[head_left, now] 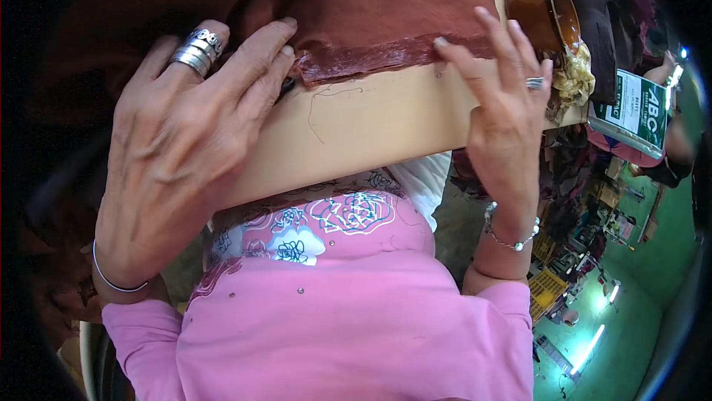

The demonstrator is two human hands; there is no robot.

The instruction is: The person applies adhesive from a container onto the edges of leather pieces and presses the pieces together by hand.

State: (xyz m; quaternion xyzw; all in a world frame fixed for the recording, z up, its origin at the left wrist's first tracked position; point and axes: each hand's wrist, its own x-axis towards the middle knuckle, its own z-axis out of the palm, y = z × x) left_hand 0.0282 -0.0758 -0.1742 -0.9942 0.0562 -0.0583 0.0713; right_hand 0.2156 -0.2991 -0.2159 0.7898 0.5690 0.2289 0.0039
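Observation:
A reddish-brown sheet of material (393,8) lies on a beige board, its near edge bearing a darker, whitish-streaked strip (371,58). My left hand (185,119), with wide silver rings, rests at the strip's left end; its index and middle fingertips touch the material, and its fingers are apart. Over the strip's right end is my right hand (508,97), fingers spread, one fingertip on the strip's edge. Neither hand grips anything I can see. Something small and dark shows beneath the left fingertips, mostly hidden.
A brown glazed pot (541,15) stands at the board's right end beside a crumpled yellowish wad (575,78). A green and white ABC box (634,112) lies beyond. Loose threads lie on the beige board (386,123). A yellow crate (545,293) is at the lower right.

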